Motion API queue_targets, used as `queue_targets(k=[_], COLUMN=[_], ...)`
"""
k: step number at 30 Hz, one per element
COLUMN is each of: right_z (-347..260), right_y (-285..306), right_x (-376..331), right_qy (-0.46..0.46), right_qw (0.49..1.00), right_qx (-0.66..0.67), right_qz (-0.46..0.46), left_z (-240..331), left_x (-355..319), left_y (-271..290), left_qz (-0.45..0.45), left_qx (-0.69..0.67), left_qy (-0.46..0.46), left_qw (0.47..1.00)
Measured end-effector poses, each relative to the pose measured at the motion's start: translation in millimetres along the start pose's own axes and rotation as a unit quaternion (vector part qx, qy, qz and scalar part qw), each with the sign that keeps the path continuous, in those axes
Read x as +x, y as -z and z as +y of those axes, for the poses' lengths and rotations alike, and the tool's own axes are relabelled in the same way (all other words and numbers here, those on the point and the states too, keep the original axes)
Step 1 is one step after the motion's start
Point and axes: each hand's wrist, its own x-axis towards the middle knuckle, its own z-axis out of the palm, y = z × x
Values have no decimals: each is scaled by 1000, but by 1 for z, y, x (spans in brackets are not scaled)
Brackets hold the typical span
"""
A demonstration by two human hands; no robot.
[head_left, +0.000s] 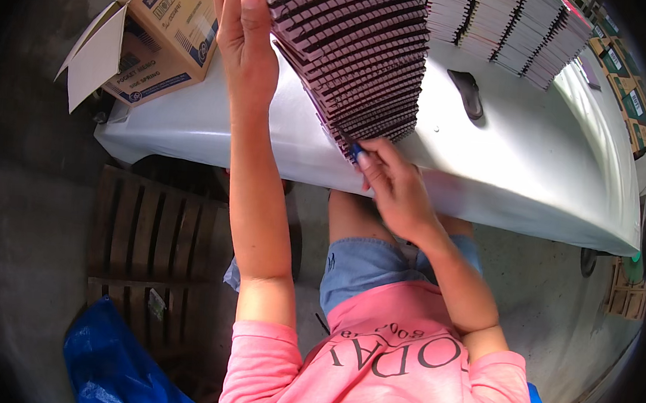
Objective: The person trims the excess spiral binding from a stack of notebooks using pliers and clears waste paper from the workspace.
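A tall stack of spiral-bound notebooks (348, 53) with black coils stands at the near side of the white table. My left hand (249, 39) grips the stack's upper left corner, thumb against its side and fingers partly out of frame. Low on the same stack, my right hand (393, 182) is closed around a small blue-handled tool (356, 153). The tool's dark thin end touches or lies close to the lower notebooks; its exact kind cannot be made out.
More spiral-bound notebook stacks (492, 26) stand behind to the right. A dark elongated object (467, 94) lies on the white table (521, 155). An open cardboard box (162, 40) sits at the left. Below are a wooden pallet (156, 227) and blue sheeting (117, 359).
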Motion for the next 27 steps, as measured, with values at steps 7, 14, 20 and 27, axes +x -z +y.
queue_targets(k=[7, 14, 20, 27], right_z=[22, 26, 27, 30], right_y=[0, -1, -4, -8], right_x=[-4, 0, -3, -1], right_qy=[229, 278, 294, 283], right_qw=[939, 889, 875, 884], right_qx=[-232, -336, -351, -348], right_qz=[111, 137, 159, 134], left_z=[7, 11, 13, 13], left_x=[4, 5, 5, 4], left_y=[-7, -9, -8, -9], left_qz=[-4, 21, 31, 26], left_qx=[13, 126, 132, 110], left_qy=[-49, -102, -96, -68], left_qw=[999, 987, 986, 991])
